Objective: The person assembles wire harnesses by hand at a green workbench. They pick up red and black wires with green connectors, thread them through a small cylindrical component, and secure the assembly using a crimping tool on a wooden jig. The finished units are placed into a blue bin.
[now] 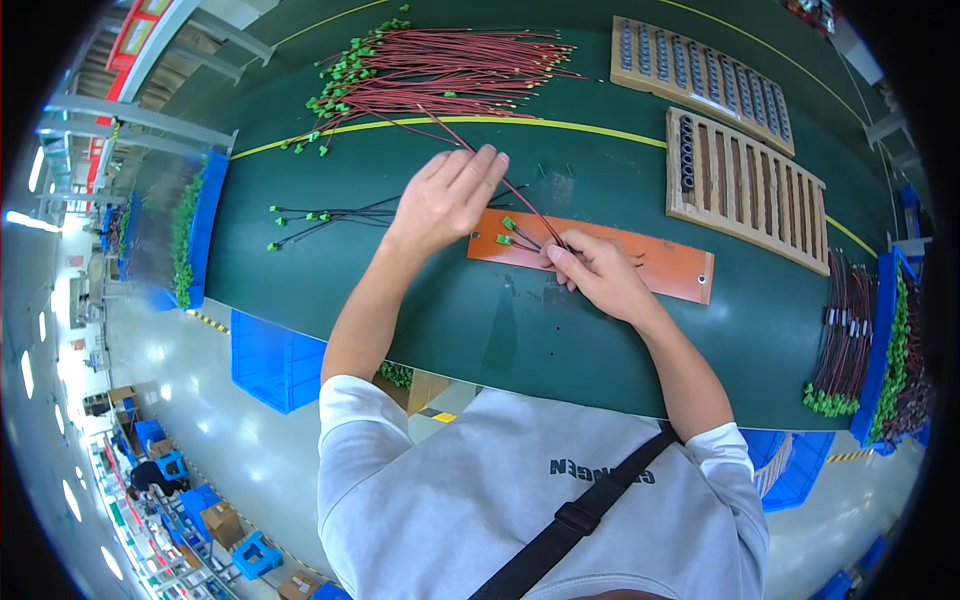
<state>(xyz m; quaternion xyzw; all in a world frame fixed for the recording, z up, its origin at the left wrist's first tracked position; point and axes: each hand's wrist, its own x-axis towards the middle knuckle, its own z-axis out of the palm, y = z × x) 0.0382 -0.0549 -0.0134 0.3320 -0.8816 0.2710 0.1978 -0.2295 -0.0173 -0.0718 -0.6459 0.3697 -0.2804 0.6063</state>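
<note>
Grey shirt (430, 500) nearest, right hand (600, 274) pinches wires (529, 206) (left hand (445, 203) curled, farther).

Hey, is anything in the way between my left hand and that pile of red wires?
Nothing bulky is visible there. The flat yellow stripe runs between your left hand and the wire pile, and the thin red wire in your right hand slants across that gap.

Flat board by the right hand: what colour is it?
The flat board is mostly orange, best seen in the head view.
</note>
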